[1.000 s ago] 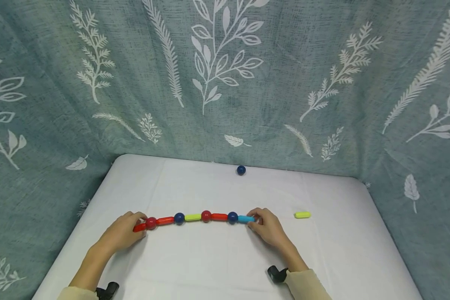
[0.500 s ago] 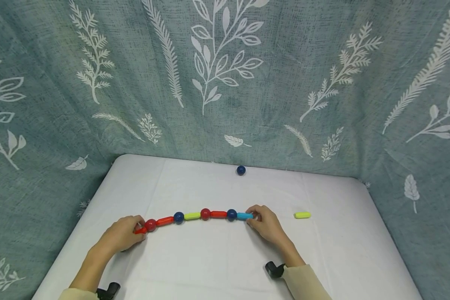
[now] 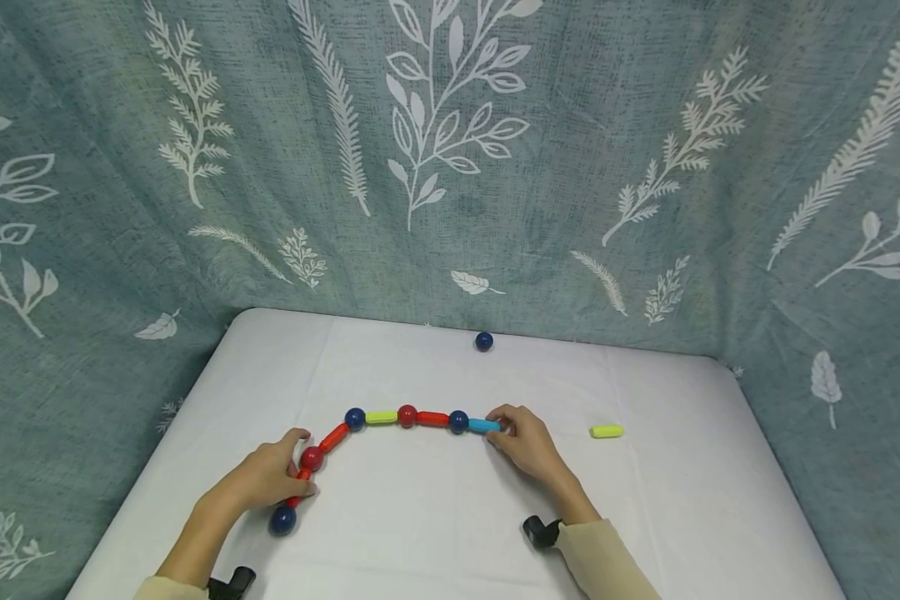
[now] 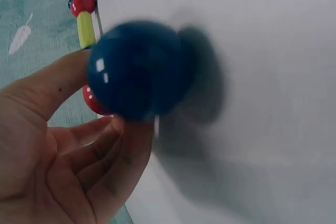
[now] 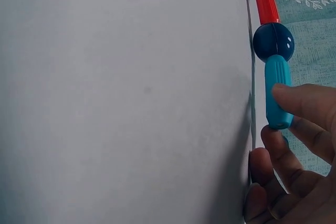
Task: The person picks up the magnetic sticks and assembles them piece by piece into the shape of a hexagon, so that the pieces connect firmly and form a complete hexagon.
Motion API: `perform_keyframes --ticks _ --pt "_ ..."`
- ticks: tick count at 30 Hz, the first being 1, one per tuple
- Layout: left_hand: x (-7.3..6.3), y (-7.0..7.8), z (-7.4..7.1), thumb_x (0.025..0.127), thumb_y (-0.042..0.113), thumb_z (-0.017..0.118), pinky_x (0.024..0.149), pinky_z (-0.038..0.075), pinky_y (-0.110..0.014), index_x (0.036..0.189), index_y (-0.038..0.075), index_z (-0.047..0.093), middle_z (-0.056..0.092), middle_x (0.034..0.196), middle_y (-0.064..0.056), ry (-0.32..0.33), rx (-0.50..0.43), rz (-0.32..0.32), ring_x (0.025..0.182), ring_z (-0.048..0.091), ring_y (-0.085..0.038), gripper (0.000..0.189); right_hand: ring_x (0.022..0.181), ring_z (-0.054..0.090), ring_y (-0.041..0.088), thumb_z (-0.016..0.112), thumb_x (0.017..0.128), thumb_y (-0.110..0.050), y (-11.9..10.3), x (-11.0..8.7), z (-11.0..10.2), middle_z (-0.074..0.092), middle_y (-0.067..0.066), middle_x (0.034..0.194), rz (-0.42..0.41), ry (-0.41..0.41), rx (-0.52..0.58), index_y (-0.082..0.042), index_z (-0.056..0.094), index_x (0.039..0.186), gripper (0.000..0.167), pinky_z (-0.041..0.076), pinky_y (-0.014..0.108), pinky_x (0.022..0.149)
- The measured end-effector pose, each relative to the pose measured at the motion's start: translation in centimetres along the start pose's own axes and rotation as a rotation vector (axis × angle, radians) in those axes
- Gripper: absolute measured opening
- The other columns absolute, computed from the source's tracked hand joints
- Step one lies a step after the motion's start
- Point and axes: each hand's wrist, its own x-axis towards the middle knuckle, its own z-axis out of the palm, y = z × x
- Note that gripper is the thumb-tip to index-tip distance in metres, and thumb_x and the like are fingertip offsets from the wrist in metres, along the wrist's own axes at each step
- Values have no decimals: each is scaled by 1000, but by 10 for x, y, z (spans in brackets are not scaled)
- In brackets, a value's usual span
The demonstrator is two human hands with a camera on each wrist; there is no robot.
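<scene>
A chain of toy rods and balls, linked end to end, curves over the white table in the head view. At its left end, my left hand (image 3: 266, 475) grips a red rod (image 3: 303, 475) between a red ball (image 3: 312, 458) and a dark blue ball (image 3: 282, 520). That dark blue ball (image 4: 139, 69) hides much of the grip in the left wrist view. My right hand (image 3: 528, 442) pinches the light blue rod (image 5: 277, 85) at the other end, thumb on top of it. A yellow-green rod (image 3: 381, 417) and a red rod (image 3: 432, 419) lie mid-chain.
A loose yellow-green rod (image 3: 607, 432) lies right of my right hand. One loose dark blue ball (image 3: 483, 341) sits near the far edge of the white table (image 3: 645, 383). A leaf-patterned grey-green cloth (image 3: 450, 167) hangs behind.
The chain's left end has swung toward me and bent, bringing the end dark blue ball into sight. My left hand has turned with it, while the right has shifted slightly left and away.
</scene>
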Motion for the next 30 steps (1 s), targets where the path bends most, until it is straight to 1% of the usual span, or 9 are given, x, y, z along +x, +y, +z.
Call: perform_keyframes --ticks 3,6,11,13,15,19,24,27,30 --pt "0 4 5 80 25 86 57 43 -33 142 -3 44 54 70 -3 -18 -9 -10 61 51 -17 79 70 47 16 77 88 -11 -1 3 1 56 1 88 12 4 -7 -14 72 109 22 39 32 61" --pt "1 8 10 82 25 84 57 43 -32 137 -3 48 56 69 -3 -34 -30 -10 59 52 -16 72 70 47 16 77 88 -11 -1 6 2 57 2 88 15 7 -11 -14 72 109 22 39 32 61" --pt "0 14 15 83 24 83 54 43 -30 114 2 63 58 64 -2 -70 -60 -5 55 53 -16 44 70 47 16 77 88 -11 -3 9 3 58 2 89 -3 4 -3 -13 72 109 22 40 33 62" --pt "-1 16 15 83 25 83 53 42 -29 103 5 65 59 61 -2 -86 -62 6 54 54 -15 34 70 47 16 77 88 -11 -3 10 5 57 2 89 -8 5 -2 -13 72 109 22 40 33 62" --pt "-1 17 16 84 26 82 53 41 -29 96 7 65 60 60 -2 -105 -59 20 53 54 -14 29 70 47 16 77 88 -12 -5 10 5 57 1 88 -7 7 -2 -13 72 109 21 40 33 62" --pt "-1 20 18 82 31 83 53 37 -28 89 9 64 57 58 1 -130 -39 55 52 50 -13 30 71 48 16 77 88 -12 -6 10 6 57 1 88 -2 15 0 -12 72 108 21 40 33 62" --pt "-1 26 19 81 33 83 53 34 -27 85 10 65 55 57 2 -147 -16 68 51 47 -12 30 72 49 16 77 88 -14 -8 11 10 57 0 87 -5 21 7 -12 72 108 20 41 33 63" --pt "-2 29 18 83 34 82 53 35 -27 79 11 66 56 57 2 -176 -15 85 53 49 -12 28 72 49 16 77 88 -14 -10 11 13 57 -1 86 -12 18 14 -12 72 108 20 42 33 63" --pt "-3 34 16 86 37 78 52 32 -26 71 13 67 58 57 1 -213 -13 113 52 47 -11 30 71 50 15 77 89 -15 -12 11 15 57 -1 85 -17 16 17 -12 71 107 19 42 32 62"
